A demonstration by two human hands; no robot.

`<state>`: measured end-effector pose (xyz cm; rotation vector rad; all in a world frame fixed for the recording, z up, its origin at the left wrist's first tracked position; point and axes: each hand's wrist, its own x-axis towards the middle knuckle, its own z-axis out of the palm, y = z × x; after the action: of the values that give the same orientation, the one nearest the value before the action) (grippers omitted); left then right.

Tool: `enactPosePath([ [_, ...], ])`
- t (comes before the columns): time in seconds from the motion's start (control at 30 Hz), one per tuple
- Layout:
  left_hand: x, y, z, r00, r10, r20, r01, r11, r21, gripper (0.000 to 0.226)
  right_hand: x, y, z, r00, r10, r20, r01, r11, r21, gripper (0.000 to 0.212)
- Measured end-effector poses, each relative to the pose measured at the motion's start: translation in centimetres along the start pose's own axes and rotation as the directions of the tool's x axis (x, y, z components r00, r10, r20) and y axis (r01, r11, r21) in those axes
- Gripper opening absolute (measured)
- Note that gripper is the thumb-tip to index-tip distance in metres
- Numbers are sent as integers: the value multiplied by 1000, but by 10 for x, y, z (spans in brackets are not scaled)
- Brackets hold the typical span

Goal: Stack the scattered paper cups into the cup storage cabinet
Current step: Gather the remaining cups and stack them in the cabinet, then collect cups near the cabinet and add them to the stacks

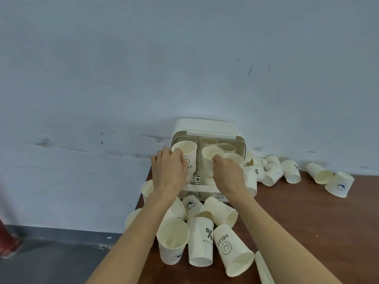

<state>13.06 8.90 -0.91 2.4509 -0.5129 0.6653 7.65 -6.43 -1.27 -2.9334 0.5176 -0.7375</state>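
A white cup storage cabinet point(205, 126) stands against the wall at the table's back edge, its front open with several cups inside. My left hand point(169, 171) grips an upright paper cup marked HELLO point(185, 149) at the cabinet's left opening. My right hand point(228, 174) grips a second paper cup point(211, 155) in front of the cabinet's middle, thumb at its rim. Several loose white paper cups point(200, 240) lie or stand in a heap on the table in front of the cabinet, between my forearms.
More paper cups point(272, 173) lie tipped along the wall to the right of the cabinet, two point(339, 186) farther right. The brown wooden table point(307, 222) ends at its left edge near my left arm; grey floor and a red object point(8, 238) lie beyond.
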Motion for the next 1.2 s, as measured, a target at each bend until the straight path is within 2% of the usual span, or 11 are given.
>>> enactPosePath([
  [0.2,2,-8,20,999,26,27,-27,999,33,27,-7,4,22,983,25,180,-14,998,-65,21],
  [0.5,5,-13,31,998,60,-12,-59,994,90,22,-13,1,29,971,42,235,-21,996,-90,17],
  [0.83,2,-13,33,954,108,281,-198,928,316,31,-15,2,19,947,38,319,-21,998,-58,19],
  [0.97,-5,-14,29,929,108,354,-229,920,320,31,-22,2,13,949,24,315,-17,1000,-25,42],
  [1.07,-12,-17,22,937,114,330,-214,935,282,31,-30,2,5,967,16,254,-17,1000,0,50],
  [1.2,-22,-27,8,968,106,229,-149,972,180,33,-45,3,-10,975,19,220,-24,999,23,47],
])
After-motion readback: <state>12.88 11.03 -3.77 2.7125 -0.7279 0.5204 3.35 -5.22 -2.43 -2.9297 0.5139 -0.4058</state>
